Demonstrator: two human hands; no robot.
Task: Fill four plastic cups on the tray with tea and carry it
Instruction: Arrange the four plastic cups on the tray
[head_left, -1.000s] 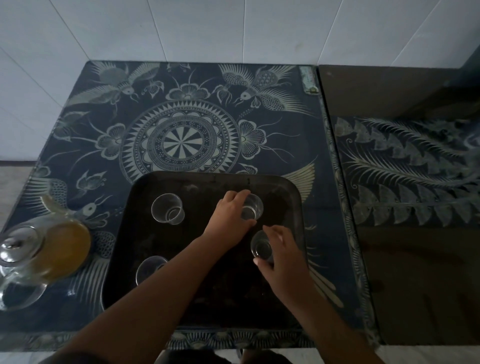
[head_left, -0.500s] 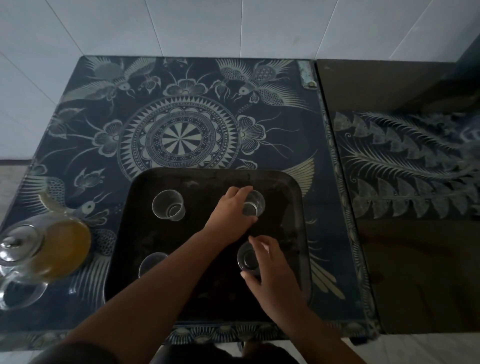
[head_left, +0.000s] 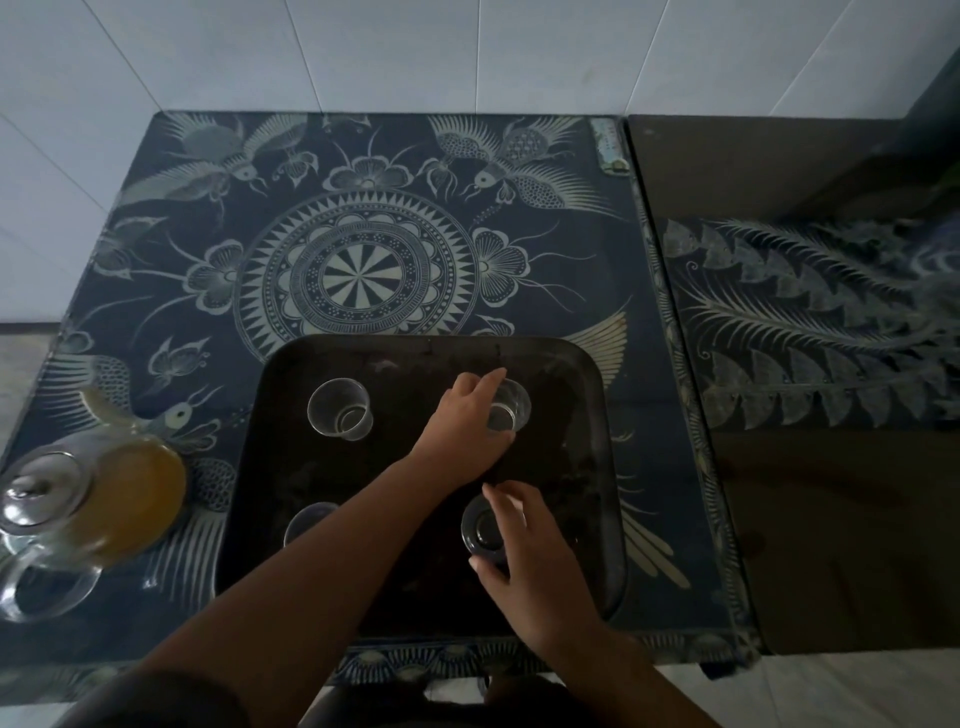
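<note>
Lowest in the frame, right of centre, my right hand (head_left: 524, 564) pinches the near-right cup (head_left: 480, 530) between thumb and fingertips. The cup stands upright on the tray (head_left: 571, 467), and none of the cups looks to have tea in it. I judge this step to be spacing the cups before pouring, so I want to set this one flat and let go gently. Light plastic will likely skid or tip if I flick my fingers off it.

At the same depth, left of centre, the near-left cup (head_left: 306, 519) is half hidden behind my left forearm. I must lift that arm clear and not drag it across.

At the lower left edge, off the tray, the teapot (head_left: 98, 499) sits on the table (head_left: 363, 208) with amber tea inside.

Farther up, at the frame's middle, my left hand (head_left: 465, 421) holds the far-right cup (head_left: 511, 408), with fingers curled against its left side and one laid over the rim. It should stay well apart from the near-right cup, so that a spout fits between.

The far-left cup (head_left: 340, 410) stands alone and untouched, left of that hand.
</note>
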